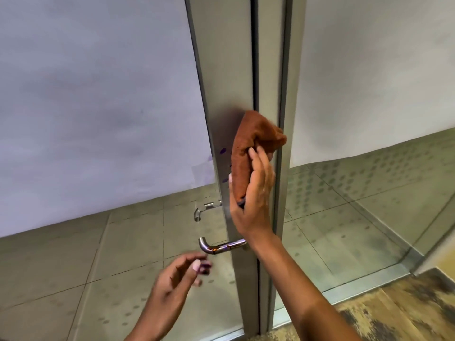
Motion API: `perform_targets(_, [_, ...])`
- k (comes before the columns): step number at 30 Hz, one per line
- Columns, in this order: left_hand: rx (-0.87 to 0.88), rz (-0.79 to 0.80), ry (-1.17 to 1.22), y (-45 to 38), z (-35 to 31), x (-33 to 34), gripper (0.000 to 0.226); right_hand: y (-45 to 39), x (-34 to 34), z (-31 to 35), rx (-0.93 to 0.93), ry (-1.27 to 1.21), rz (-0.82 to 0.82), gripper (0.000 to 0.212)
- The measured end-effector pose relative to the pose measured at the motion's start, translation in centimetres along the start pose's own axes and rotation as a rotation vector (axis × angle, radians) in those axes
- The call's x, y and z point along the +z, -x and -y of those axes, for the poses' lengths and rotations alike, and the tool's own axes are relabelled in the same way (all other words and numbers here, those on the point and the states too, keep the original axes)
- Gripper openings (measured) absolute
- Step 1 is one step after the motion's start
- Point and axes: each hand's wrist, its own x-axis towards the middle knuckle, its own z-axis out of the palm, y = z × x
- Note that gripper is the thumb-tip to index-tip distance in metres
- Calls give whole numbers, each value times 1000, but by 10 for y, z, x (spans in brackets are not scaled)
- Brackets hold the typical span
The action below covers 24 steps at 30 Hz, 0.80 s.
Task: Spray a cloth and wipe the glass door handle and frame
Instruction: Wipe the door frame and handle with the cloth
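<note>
My right hand (253,193) grips a crumpled rust-brown cloth (251,146) and holds it against the grey metal door frame (226,70), just above the handle. The chrome lever handle (216,247) juts left from the frame below my right wrist. A second lever (204,210) shows through the glass on the far side. My left hand (179,274) hovers below and left of the handle, fingers loosely curled, holding nothing. A few purple marks (222,151) dot the frame left of the cloth. No spray bottle is in view.
Frosted glass panels (98,94) fill the door on the left and the fixed pane (369,70) on the right. Tiled floor shows through the clear lower glass. A worn wooden floor strip (406,306) lies at the lower right.
</note>
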Motion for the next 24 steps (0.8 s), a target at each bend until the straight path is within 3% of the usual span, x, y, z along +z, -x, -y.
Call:
perform_targets(5, [853,-154,-685,-44,-96,-30,44,4,12,-6,-18,177,27,86])
perform_targets(8, [1147,-178,-854,-81,-134,-35,49,5,18,-2,-1,286,86,82])
perform_targets(16, [1470,-167,-1302,-159,-194,-44,60,-1,20,10,19,538,113,72])
perform_targets(24, [1565,-208,-1368,-189,-192,-47,56,2,37,20,76,766,103,74])
